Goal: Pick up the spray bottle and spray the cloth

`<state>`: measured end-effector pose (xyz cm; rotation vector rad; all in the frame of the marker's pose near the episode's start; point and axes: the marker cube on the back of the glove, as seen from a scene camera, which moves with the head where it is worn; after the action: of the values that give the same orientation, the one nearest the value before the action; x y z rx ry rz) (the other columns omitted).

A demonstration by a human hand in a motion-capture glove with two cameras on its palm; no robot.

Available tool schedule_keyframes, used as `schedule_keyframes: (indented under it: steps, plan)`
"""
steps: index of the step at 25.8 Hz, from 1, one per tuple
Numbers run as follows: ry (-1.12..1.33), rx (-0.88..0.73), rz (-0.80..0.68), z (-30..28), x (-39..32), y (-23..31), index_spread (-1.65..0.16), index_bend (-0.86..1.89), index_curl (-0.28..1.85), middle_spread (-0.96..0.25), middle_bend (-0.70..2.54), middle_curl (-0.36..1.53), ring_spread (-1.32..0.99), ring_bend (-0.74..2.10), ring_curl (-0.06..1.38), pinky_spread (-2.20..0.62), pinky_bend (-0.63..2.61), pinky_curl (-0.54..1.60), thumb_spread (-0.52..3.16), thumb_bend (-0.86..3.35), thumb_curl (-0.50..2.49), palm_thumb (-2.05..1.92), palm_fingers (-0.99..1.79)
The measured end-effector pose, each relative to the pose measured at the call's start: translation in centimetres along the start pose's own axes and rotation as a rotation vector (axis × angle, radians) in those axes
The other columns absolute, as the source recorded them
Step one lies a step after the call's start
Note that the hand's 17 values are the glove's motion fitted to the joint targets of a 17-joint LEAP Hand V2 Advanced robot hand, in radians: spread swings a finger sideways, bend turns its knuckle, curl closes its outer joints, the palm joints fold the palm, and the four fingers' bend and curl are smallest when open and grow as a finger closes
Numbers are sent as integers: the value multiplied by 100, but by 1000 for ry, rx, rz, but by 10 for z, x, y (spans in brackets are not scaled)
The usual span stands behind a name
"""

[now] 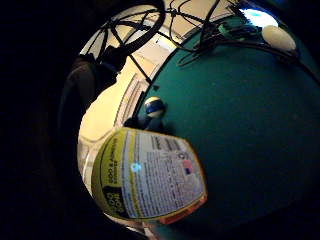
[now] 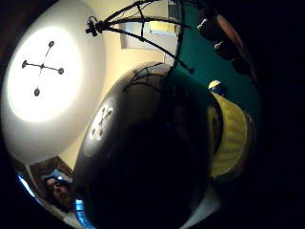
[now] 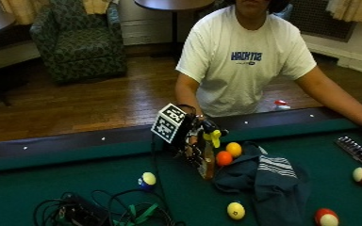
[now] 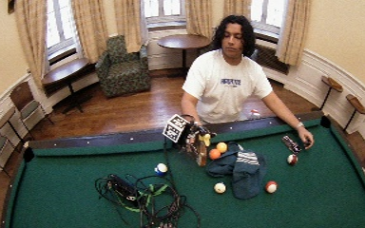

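The gloved right hand [image 3: 190, 136] appears to hold the spray bottle [image 3: 209, 157] upright above the green surface [image 3: 74, 174], its yellow nozzle facing the dark cloth [image 3: 262, 181], which lies just beside it on the person's left.

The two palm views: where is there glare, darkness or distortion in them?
Thumb side palm view: a ceiling lamp blazes white; the spray bottle, close to the palm, is a dark mass reflecting that lamp. Little finger side palm view: the bottle's label bulges and its print is unreadable; the table's green felt curves and darkens toward the edge.
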<state>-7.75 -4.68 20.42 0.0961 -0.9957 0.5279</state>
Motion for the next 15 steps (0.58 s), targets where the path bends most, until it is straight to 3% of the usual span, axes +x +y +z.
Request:
schedule_keyframes:
  steps: [8, 15]
  plan:
    - [22, -3, -4, 14, 0, -13, -33, 22, 27, -16, 27, 37, -14, 49, 33, 8, 24, 32, 89, -3, 34, 58, 86]
    - [13, -25, -10, 18, -5, -19, -31, 20, 31, -21, 38, 43, -18, 49, 35, 0, 19, 30, 91, 4, 39, 76, 113]
